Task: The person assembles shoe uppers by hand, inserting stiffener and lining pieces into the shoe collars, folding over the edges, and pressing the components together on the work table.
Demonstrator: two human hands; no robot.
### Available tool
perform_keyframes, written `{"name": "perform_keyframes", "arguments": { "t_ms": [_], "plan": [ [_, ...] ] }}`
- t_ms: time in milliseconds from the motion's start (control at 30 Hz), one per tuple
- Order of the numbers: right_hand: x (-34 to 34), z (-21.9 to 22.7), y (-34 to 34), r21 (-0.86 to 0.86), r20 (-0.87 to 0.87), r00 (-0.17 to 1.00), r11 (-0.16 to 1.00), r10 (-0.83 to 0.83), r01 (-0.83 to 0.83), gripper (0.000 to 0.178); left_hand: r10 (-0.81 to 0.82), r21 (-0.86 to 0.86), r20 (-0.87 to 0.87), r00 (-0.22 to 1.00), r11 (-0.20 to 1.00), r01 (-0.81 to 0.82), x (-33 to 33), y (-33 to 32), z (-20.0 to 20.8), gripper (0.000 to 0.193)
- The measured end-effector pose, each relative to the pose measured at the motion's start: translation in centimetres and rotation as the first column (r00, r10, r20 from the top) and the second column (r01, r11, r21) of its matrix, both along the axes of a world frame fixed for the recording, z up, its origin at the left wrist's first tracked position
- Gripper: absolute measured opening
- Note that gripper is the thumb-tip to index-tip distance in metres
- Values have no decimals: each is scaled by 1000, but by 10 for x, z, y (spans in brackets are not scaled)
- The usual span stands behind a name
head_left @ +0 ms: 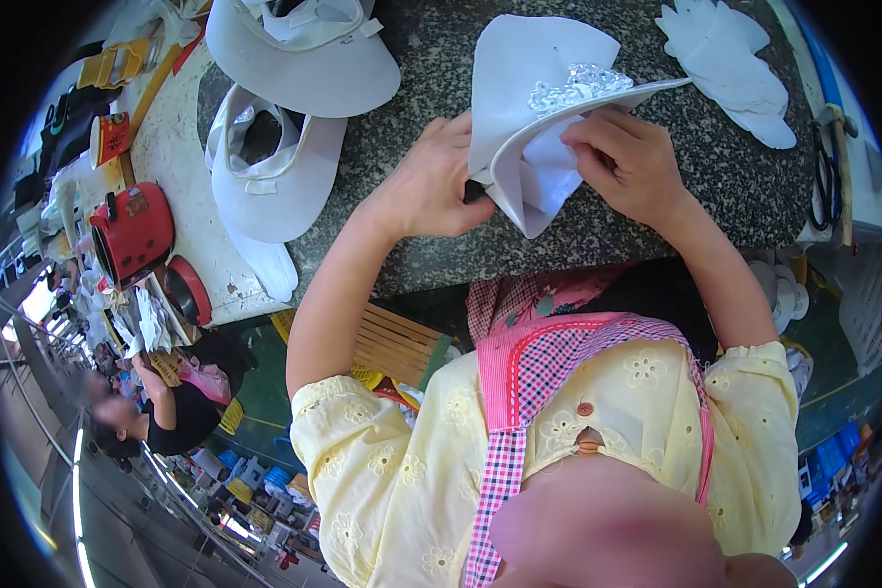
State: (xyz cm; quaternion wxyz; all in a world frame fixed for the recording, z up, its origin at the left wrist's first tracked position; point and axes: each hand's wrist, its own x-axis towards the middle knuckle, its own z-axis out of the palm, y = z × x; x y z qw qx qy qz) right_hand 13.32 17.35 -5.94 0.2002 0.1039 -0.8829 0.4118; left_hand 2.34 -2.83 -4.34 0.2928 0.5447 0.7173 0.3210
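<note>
A white hat with a cluster of shiny silver trim is held up over the speckled dark stone tabletop, its opening tilted toward me. My left hand is closed on its left edge, the fingers partly hidden behind the fabric. With fingers curled, my right hand pinches the hat's inner edge on the right; its fingertips are partly out of sight. A shiny white lining piece shows inside, between the two hands.
White brimmed hats lie stacked at the left, with another white hat below. Flat white fabric pieces are piled at the far right, near black-handled scissors. A red case stands left. Another person works beyond it.
</note>
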Motion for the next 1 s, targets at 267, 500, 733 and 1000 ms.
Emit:
{"name": "perform_keyframes", "arguments": {
  "t_ms": [267, 500, 733, 1000],
  "plan": [
    [-3, 0, -6, 259, 0, 987, 953, -160, 154, 17, -53, 0, -109, 993, 999, 53, -2, 8, 8, 39],
    [13, 21, -12, 91, -186, 979, 993, 87, -71, 29, -36, -13, -112, 993, 999, 35, 1, 8, 9, 33],
    [14, 8, 7, 331, 111, 935, 874, 337, -355, 30, -38, 41, -230, 972, 998, 49, 1, 5, 21, 35],
    [10, 15, 4, 475, 48, 912, 793, 408, -380, 30, 102, 154, -294, 950, 986, -58, 15, -6, 29, 39]
  ]
}}
